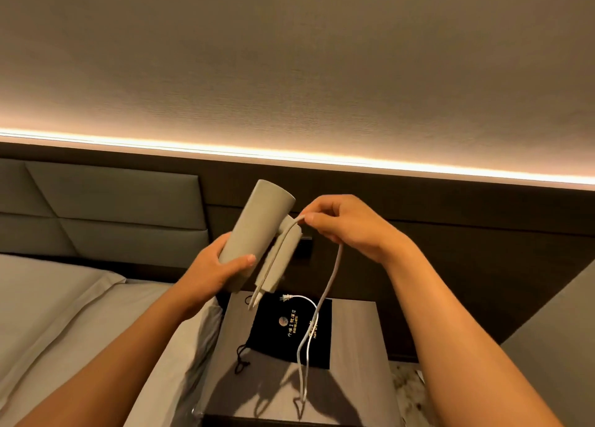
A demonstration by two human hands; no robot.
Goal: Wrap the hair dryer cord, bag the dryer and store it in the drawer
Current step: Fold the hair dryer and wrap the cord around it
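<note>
I hold a grey hair dryer [257,223] up in front of the headboard, its folded handle lying against the barrel. My left hand [215,272] grips the barrel's lower end. My right hand [341,223] pinches the white cord [331,278] at the top of the handle. One pass of cord runs down along the handle. The rest hangs in a long loop over the nightstand, and its plug [286,297] lies on a black drawstring bag [289,330] flat on the nightstand [354,362].
A bed with grey linen [64,314] lies to the left, a padded headboard [112,207] behind it. A dark wall panel with a lit strip runs across the back. A switch plate [304,249] is behind the dryer.
</note>
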